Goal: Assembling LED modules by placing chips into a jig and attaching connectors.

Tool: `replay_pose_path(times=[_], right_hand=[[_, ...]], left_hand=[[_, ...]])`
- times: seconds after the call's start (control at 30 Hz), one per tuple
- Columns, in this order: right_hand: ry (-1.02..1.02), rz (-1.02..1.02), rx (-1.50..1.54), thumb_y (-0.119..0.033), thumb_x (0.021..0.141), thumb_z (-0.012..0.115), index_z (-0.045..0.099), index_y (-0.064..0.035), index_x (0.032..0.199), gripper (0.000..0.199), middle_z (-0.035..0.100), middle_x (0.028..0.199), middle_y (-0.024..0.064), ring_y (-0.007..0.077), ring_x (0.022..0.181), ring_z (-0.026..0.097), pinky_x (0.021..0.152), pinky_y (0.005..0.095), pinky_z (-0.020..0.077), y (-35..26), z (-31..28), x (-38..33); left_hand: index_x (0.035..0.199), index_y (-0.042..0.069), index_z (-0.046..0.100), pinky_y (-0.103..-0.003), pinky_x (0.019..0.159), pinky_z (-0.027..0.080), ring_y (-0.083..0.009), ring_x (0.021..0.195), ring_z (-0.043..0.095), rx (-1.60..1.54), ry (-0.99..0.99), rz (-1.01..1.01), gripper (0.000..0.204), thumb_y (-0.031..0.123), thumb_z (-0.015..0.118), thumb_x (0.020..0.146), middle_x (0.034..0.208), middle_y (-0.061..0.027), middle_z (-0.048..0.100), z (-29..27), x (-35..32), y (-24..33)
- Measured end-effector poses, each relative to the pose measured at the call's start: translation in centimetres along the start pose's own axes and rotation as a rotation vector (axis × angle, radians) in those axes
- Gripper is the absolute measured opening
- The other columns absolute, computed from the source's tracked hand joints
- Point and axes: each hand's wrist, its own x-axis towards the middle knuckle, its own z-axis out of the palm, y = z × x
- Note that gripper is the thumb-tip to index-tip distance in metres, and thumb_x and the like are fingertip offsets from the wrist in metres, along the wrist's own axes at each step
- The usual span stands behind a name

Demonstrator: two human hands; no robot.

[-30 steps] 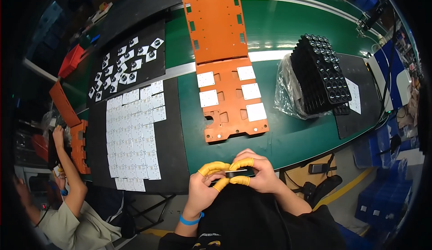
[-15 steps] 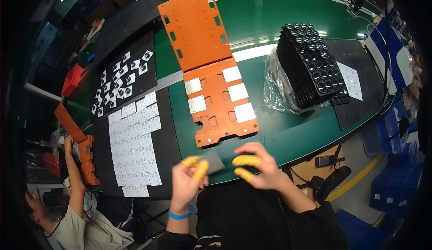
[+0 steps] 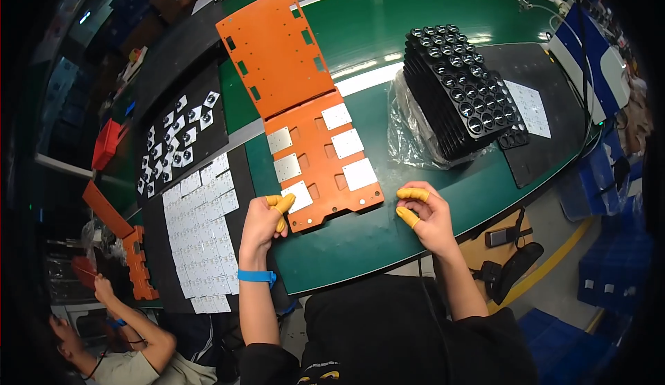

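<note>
An orange hinged fixture [image 3: 324, 160] lies unfolded on the green bench, its perforated lid [image 3: 273, 52] spread away from me. Three pale square boards sit along the right side of its near half and three along the left. At the near left corner, my left hand [image 3: 263, 222], in yellow finger cots, pinches the edge of a white square board [image 3: 299, 197] that lies in its place there. Off the fixture's near right corner, my right hand [image 3: 431, 220] hovers over the bench, its cot-covered thumb and forefinger apart with nothing between them.
Rows of white circuit boards [image 3: 201, 236] and scattered boards with black round parts [image 3: 166, 146] cover black mats at left. A stack of black lens trays [image 3: 460, 87] stands at right on clear plastic. A co-worker's hand [image 3: 104, 289] is by another orange fixture [image 3: 140, 264].
My left hand has carried the square board forward and left into the fixture's near left spot. My right hand has moved right and slightly forward. The whole view has shifted a little.
</note>
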Motion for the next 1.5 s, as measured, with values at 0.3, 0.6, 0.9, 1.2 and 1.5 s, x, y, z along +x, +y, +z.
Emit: replay_pose_path(times=[0.3, 0.6, 0.9, 1.2, 1.5], right_hand=[[-0.004, 0.000, -0.063, 0.013, 0.082, 0.062, 0.063, 0.0068, 0.107, 0.026, 0.054, 0.115, 0.0084, 0.0130, 0.092, 0.059, 0.084, 0.0244, 0.0504, 0.2, 0.1, 0.3], [0.015, 0.046, 0.007, 0.007, 0.088, 0.058, 0.060, 0.0069, 0.108, 0.020, 0.058, 0.109, 0.0093, 0.0147, 0.086, 0.060, 0.079, 0.0271, 0.0511, 0.4, 0.0, 0.8], [-0.208, 0.121, 0.041, -0.010, 0.095, 0.055, 0.047, 0.0048, 0.131, 0.039, 0.066, 0.103, 0.0182, 0.0176, 0.073, 0.062, 0.066, 0.0295, 0.0526, -5.7, 5.1, 8.2], [-0.136, 0.353, 0.073, -0.022, 0.099, 0.042, 0.035, -0.0018, 0.132, 0.039, 0.065, 0.109, 0.0275, 0.0046, 0.044, 0.034, 0.039, 0.0168, 0.0329, -6.1, 10.8, 28.5], [-0.128, 0.106, 0.588, -0.046, 0.098, 0.049, 0.054, -0.0049, 0.105, 0.042, 0.062, 0.097, 0.0122, 0.0127, 0.067, 0.055, 0.057, 0.0195, 0.0465, -5.7, 9.9, 22.2]], left_hand=[[0.074, -0.002, 0.063, -0.021, 0.033, 0.030, -0.0086, 0.035, 0.049, 0.134, -0.054, 0.003, 0.029, 0.022, 0.067, 0.091, 0.046, -0.0016, 0.051, -0.5, 0.5, 1.0], [0.102, -0.009, 0.064, -0.026, 0.041, 0.041, -0.0108, 0.044, 0.057, 0.268, 0.242, 0.181, 0.027, 0.012, 0.068, 0.087, 0.053, -0.0060, 0.058, 0.0, -0.4, 2.4], [0.113, -0.006, 0.060, -0.026, 0.038, 0.043, -0.0131, 0.044, 0.056, -0.111, 0.221, 0.288, 0.040, -0.009, 0.040, 0.078, 0.062, -0.0091, 0.060, -4.1, 3.8, -1.7], [0.116, -0.003, 0.061, -0.033, 0.043, 0.046, -0.0204, 0.043, 0.060, 0.075, 0.352, 0.410, 0.029, 0.010, 0.060, 0.089, 0.058, -0.0143, 0.061, -2.6, 2.8, -1.7], [0.114, -0.002, 0.061, -0.038, 0.047, 0.045, -0.0270, 0.046, 0.058, -0.091, 0.426, 0.488, 0.029, 0.008, 0.059, 0.088, 0.057, -0.0158, 0.059, -3.0, 3.4, -3.4]])
